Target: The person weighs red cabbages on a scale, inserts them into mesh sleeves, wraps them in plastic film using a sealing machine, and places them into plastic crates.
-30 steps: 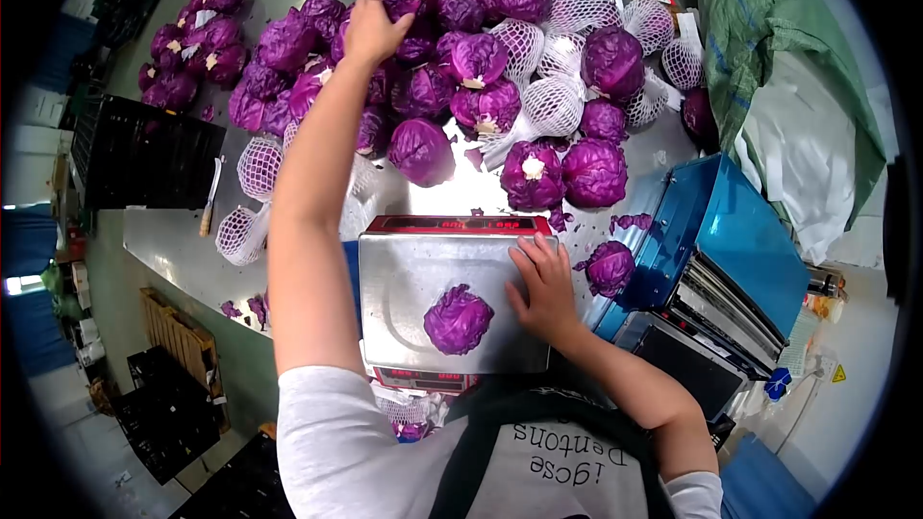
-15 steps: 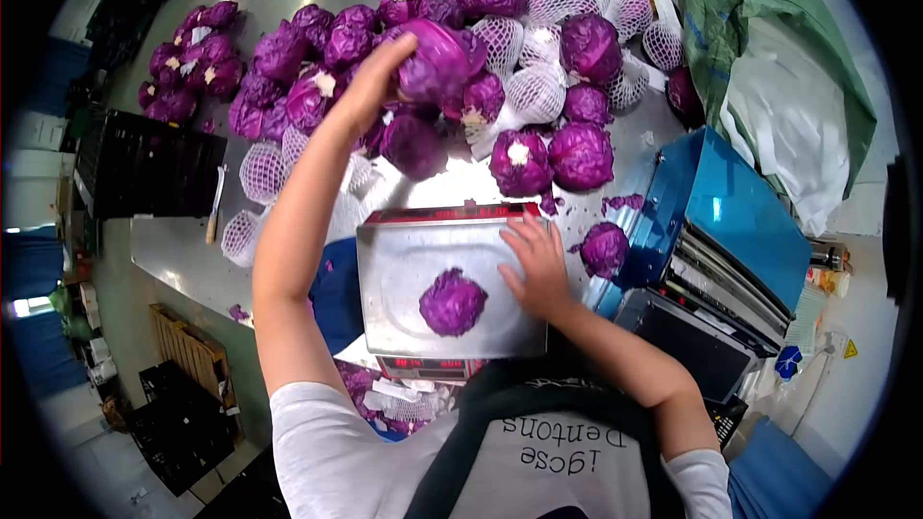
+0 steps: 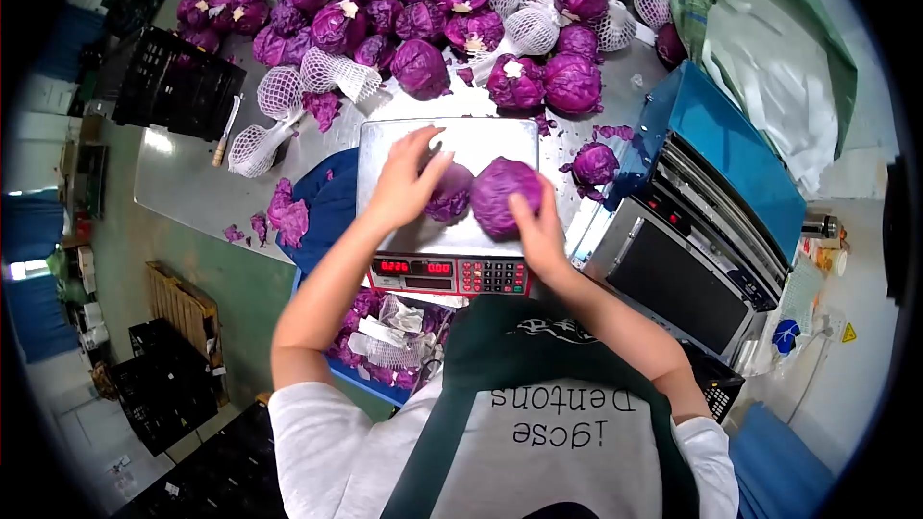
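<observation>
A larger red cabbage is at the right part of the steel weighing scale, with my right hand closed around its right side, thumb in front. To its left sits a smaller red cabbage on the scale plate. My left hand is beside and partly over that smaller cabbage, fingers apart and curved, gripping nothing. Whether it touches the cabbage I cannot tell. Red digits glow on the scale's display, next to its keypad.
Many red cabbages are heaped at the back, among white foam nets. A knife lies left by a black crate. A blue machine stands right. Below the scale, a blue bin holds leaves and nets.
My left hand has come down from the heap, where it held a cabbage, to the scale. My right hand has left the scale's far edge and now grips the larger cabbage.
</observation>
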Demonstrator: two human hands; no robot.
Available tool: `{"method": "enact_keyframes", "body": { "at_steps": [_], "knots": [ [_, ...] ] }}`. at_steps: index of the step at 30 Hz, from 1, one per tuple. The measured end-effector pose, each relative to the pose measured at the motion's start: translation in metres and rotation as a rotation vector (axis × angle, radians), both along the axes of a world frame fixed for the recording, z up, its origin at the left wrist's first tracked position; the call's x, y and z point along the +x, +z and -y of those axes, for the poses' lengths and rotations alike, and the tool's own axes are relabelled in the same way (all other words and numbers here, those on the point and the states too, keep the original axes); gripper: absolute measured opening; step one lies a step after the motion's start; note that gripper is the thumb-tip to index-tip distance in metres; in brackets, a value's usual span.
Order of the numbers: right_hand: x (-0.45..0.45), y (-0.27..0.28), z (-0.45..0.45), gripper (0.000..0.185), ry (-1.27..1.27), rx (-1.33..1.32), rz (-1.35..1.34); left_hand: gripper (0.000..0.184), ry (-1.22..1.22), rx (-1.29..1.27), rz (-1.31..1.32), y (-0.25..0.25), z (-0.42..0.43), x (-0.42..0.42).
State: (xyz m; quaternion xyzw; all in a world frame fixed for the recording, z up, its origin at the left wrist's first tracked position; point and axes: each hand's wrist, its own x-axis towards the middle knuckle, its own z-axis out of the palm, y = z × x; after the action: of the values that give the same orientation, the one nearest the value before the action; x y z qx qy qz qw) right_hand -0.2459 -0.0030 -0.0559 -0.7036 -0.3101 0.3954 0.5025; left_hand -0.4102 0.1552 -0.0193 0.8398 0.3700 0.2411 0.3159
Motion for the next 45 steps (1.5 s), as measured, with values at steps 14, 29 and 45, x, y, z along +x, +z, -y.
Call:
{"method": "enact_keyframes", "body": {
  "at_steps": [14,29,45],
  "knots": [
    [0.063,0.023,0.035,0.075,0.309,0.159,0.421,0.053,0.470,-0.167,0.149,-0.048,0.055,-0.018],
    [0.554,0.060,-0.119,0.039,0.082,0.287,1.638,0.044,0.815,-0.010,0.066,0.068,0.178,0.021],
    [0.327,0.201,0.077,0.040,-0.042,0.936,-0.622,0.034,0.707,-0.168,0.454,0.055,0.169,-0.013]
  ]
}}
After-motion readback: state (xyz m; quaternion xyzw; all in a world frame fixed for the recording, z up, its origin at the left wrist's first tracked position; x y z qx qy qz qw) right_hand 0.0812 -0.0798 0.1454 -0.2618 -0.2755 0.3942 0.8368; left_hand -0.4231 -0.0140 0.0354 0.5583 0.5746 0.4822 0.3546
